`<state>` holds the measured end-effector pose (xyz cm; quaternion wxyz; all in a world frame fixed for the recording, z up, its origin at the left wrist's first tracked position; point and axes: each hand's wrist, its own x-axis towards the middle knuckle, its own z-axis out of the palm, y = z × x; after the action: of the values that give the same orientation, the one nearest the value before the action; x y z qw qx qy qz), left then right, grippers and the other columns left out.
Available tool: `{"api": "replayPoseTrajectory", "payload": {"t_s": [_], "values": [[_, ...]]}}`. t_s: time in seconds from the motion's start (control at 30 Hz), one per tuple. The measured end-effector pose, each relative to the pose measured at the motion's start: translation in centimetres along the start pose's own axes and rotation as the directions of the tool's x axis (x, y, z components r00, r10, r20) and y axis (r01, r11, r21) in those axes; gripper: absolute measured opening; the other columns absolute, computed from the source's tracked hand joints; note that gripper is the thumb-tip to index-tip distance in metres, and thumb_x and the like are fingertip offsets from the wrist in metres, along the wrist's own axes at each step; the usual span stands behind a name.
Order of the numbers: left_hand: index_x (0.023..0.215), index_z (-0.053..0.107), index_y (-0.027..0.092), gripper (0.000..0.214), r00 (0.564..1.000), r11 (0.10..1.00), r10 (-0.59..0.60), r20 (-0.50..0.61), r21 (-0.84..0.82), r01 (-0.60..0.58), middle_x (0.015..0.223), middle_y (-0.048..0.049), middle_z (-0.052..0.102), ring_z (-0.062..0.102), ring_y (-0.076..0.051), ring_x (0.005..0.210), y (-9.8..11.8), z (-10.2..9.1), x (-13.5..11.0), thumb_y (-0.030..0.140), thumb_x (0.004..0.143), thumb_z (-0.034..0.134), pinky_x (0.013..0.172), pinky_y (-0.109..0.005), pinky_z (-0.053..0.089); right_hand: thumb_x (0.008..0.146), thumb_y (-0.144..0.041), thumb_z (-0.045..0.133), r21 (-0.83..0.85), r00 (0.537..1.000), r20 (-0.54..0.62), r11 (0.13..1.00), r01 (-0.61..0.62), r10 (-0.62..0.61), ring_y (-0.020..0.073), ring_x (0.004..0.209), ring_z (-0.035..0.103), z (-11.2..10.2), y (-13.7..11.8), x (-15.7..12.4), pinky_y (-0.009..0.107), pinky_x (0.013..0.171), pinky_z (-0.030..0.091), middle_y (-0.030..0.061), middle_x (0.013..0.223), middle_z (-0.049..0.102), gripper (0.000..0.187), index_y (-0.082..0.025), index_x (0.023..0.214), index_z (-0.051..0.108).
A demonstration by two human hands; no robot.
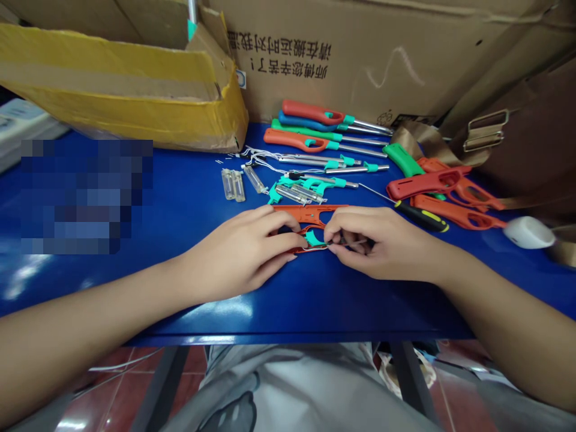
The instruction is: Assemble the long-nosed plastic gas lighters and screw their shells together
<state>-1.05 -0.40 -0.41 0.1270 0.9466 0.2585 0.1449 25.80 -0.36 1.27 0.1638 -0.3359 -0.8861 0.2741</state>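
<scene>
My left hand [252,249] is closed on an orange lighter casing half [309,251] lying on the blue table, thumb and fingertips pressed to its left part. A teal trigger [314,239] sits inside that half, with a thin white wire [317,248] along its near edge. At the right end, my right hand [364,240] pinches by the wire; a thin grey piece shows among its fingers, mostly hidden. Just behind lies another orange casing half [292,212], partly covered by my hands. Clear fuel tanks [233,184] and teal parts [321,185] lie beyond it.
Several long-necked lighters [310,113] lie at the back, above metal tubes with wires [315,160]. To the right are a screwdriver [423,216], loose casings [427,182] and a white rounded object [528,232]. A yellow-taped box [135,114] and a large carton [360,54] stand behind.
</scene>
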Motion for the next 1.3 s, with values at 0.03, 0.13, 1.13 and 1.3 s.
{"api": "replayPoseTrajectory", "payload": {"t_s": [0.03, 0.13, 1.13, 1.3], "values": [[0.117, 0.069, 0.022, 0.025, 1.000, 1.000, -0.001, 0.001, -0.004, 0.001, 0.120, -0.0089, 0.064, 0.059, -0.023, 0.106, -0.01, -0.01, 0.01, 0.026, 0.104, 0.049, 0.094, -0.039, 0.050, 0.088, -0.011, 0.061, -0.015, 1.000, 0.012, 1.000, 0.011, -0.011, 0.0084, 0.060, 0.048, 0.04, 0.05, -0.02, 0.021, 0.057, 0.038, -0.0033, 0.076, 0.056, 0.011, -0.021, 0.093, 0.062], [0.115, 0.069, 0.021, 0.024, 1.000, 1.000, -0.005, 0.005, -0.015, 0.005, 0.119, -0.0092, 0.064, 0.059, -0.023, 0.106, -0.01, -0.07, 0.05, 0.026, 0.104, 0.048, 0.094, -0.039, 0.050, 0.090, -0.013, 0.061, -0.047, 0.999, 0.027, 0.998, 0.043, -0.042, 0.0097, 0.063, 0.049, 0.21, 0.20, -0.07, 0.023, 0.061, 0.039, -0.0013, 0.082, 0.061, 0.008, -0.020, 0.093, 0.062], [0.123, 0.065, 0.024, 0.025, 0.998, 0.996, 0.051, -0.021, 0.074, -0.050, 0.124, -0.0073, 0.065, 0.062, -0.023, 0.108, -0.03, 0.00, -0.15, 0.025, 0.103, 0.049, 0.093, -0.038, 0.053, 0.096, -0.015, 0.058, 0.001, 0.998, 0.010, 0.998, 0.065, -0.065, 0.0151, 0.080, 0.063, -0.07, 0.04, 0.15, 0.027, 0.072, 0.047, 0.0048, 0.091, 0.069, 0.013, -0.019, 0.092, 0.069], [0.127, 0.065, 0.025, 0.029, 0.995, 0.985, 0.095, -0.018, 0.145, -0.092, 0.126, -0.0065, 0.066, 0.063, -0.024, 0.109, -0.02, 0.01, -0.23, 0.023, 0.103, 0.049, 0.092, -0.038, 0.054, 0.096, -0.015, 0.059, -0.033, 0.997, -0.003, 0.997, 0.073, -0.073, 0.0130, 0.073, 0.060, 0.05, 0.22, 0.10, 0.025, 0.067, 0.045, 0.0024, 0.085, 0.068, 0.010, -0.019, 0.092, 0.067]]}}
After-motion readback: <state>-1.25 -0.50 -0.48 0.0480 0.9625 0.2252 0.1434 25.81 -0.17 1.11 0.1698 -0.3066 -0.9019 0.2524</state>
